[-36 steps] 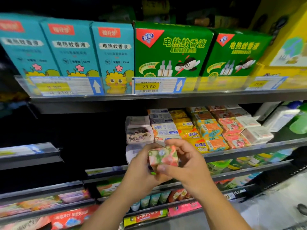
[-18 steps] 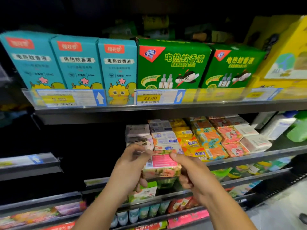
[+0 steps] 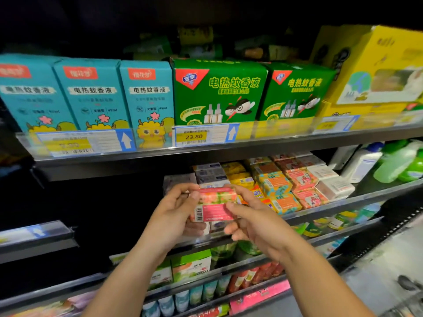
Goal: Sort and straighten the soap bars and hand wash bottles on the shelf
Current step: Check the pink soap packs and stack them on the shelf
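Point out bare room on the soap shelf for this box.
Bare shelf shows between the white soap boxes and the white bottle, before the green bottles. The soap rows are packed tight; left of them is too dark to judge. Left hand and right hand grip the pink box.

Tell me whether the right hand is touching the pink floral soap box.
Touching. The head view shows the right hand pinching the pink floral soap box: its thumb lies across the pink label and a finger runs along the top edge.
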